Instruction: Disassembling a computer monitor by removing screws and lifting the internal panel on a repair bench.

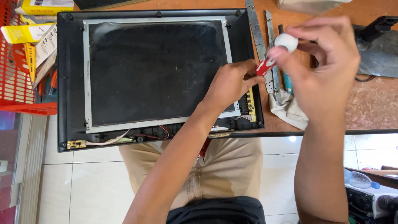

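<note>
While the left hand point(232, 83) is resting on the panel's point(153, 70) right edge, its fingers are pinching the red shaft of one screwdriver point(275, 52). The right hand point(323, 66) is closing its grip on the white knob at the screwdriver's top, above the frame's point(66, 83) right rim. One open monitor is lying face down on the surface point(373, 112), its near edge overhanging the front lip above the person's lap. Two metal strips point(261, 41) are lying just beside the frame on the right, with one cloth point(288, 110) below them. One red basket point(16, 83) is crowding the left edge, leaving little room there. A dark stand point(377, 45) is sitting at far right, behind the right hand.
</note>
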